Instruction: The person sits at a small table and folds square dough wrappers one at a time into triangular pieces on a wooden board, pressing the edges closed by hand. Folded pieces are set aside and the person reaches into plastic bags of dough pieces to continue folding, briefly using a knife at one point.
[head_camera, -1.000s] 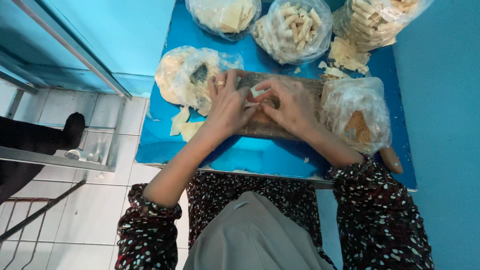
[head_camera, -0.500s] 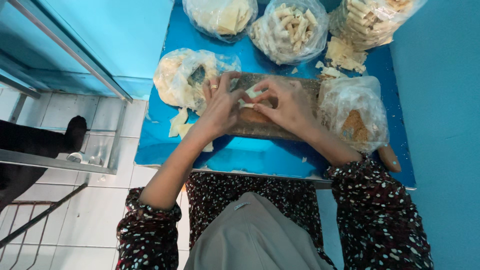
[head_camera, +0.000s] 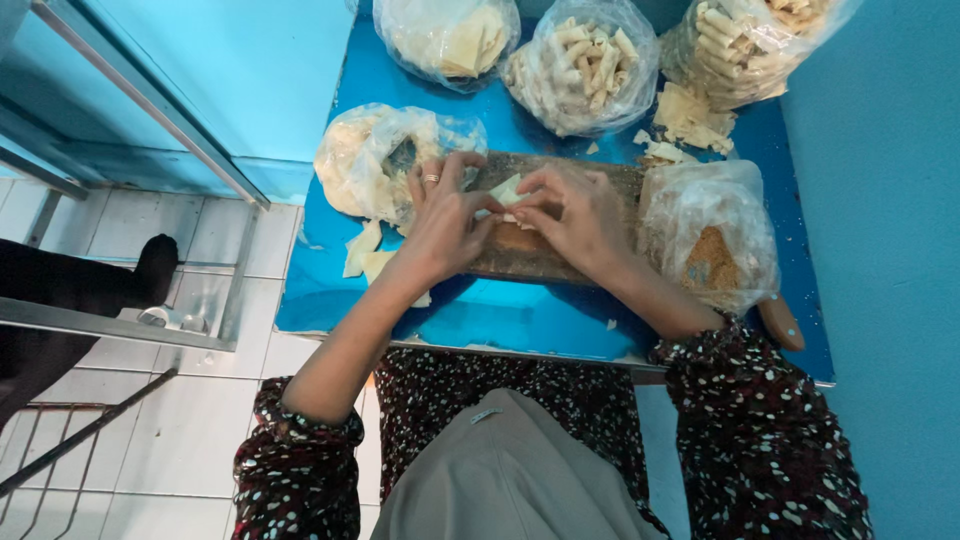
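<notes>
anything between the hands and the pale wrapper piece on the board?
Nothing visible. The left hand and right hand both touch the pale thin dough wrapper directly, over the brown wooden cutting board. The clear plastic bags sit off to the sides.

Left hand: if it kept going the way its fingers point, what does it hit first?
The left hand points up and right across the wooden board. First contact is likely the pale wrapper piece pinched between both hands, then the right hand. Depth is unclear.

Both arms reach forward. The left hand and right hand meet, fingers bent, fingertips pinched together.
</notes>
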